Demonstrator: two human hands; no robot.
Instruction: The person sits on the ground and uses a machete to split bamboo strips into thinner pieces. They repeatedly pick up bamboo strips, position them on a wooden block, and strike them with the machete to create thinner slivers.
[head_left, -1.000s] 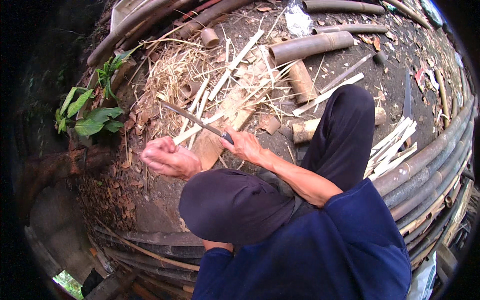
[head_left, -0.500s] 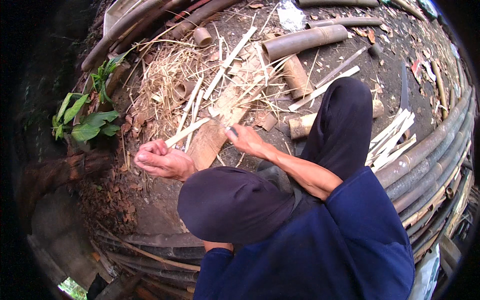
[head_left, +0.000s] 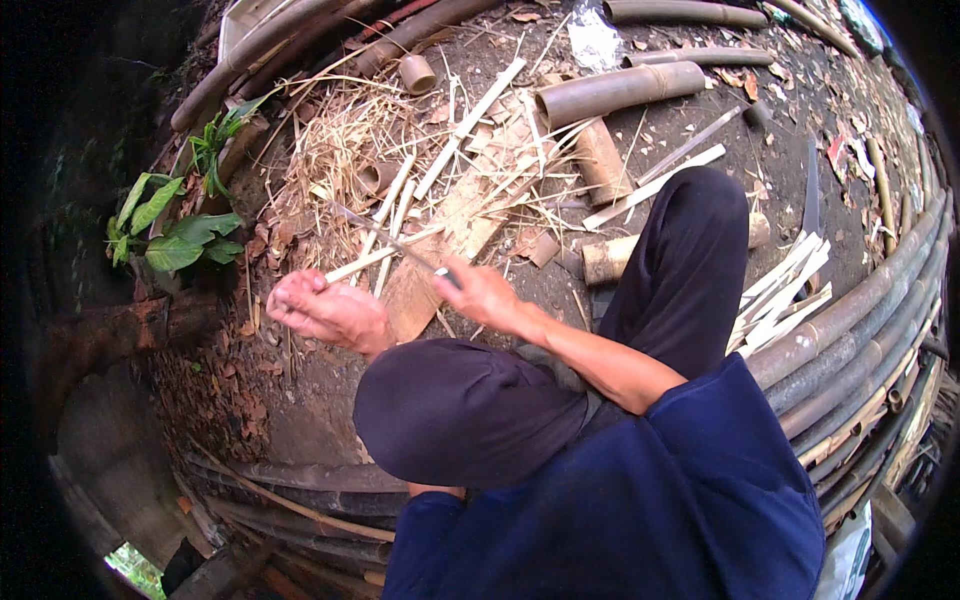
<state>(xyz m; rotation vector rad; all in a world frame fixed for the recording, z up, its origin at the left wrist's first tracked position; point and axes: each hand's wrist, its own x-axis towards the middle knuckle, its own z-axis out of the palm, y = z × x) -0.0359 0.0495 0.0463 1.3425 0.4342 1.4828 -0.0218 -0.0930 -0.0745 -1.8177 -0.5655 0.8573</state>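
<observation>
My left hand (head_left: 328, 311) is closed around one end of a pale bamboo strip (head_left: 375, 260). That strip points away to the right, its far end over a wooden board (head_left: 412, 300). In my right hand (head_left: 482, 295) is a knife (head_left: 395, 243), its handle mostly hidden by the fingers. The slim blade reaches up and left, passing across the held strip; whether it touches cannot be made out. Beyond the hands, more split bamboo strips (head_left: 470, 125) lie across the board, and curly shavings (head_left: 335, 150) are heaped to its left.
Cut bamboo tubes (head_left: 620, 92) lie at the far side. A saw (head_left: 811, 190) and a bundle of pale strips (head_left: 785, 290) rest to the right, beside long bamboo poles (head_left: 850, 320). A leafy plant (head_left: 175, 225) grows at the left. My dark-clothed knee (head_left: 690, 240) rises right of the board.
My right hand has moved slightly left, and the knife blade has swung out to the upper left across the strip. My left hand keeps its hold on the strip, nearly in place.
</observation>
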